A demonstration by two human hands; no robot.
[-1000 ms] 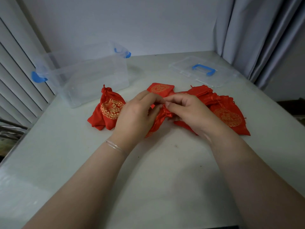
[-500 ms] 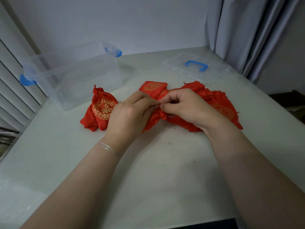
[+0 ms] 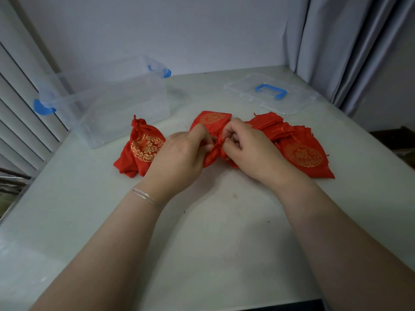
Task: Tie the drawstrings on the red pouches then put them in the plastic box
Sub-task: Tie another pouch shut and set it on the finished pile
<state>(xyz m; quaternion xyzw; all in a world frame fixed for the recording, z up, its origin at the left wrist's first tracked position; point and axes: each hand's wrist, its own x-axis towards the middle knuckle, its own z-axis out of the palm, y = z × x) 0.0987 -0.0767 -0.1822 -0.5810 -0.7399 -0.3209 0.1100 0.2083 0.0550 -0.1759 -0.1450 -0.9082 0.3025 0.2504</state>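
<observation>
Left hand [image 3: 182,153] and right hand [image 3: 249,147] meet, each grip pinched closed.

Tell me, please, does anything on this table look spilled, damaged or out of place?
Nothing stands out. The plastic box stands upright and open, its lid lies flat beside it, and the red pouches lie loose on the table. Both hands work on one pouch.

one clear plastic box [image 3: 116,108], one loose lid [image 3: 269,95], two hands, one tied pouch [image 3: 141,149] apart, one pouch [image 3: 212,121] held, a heap of pouches [image 3: 298,151], number unclear.
</observation>
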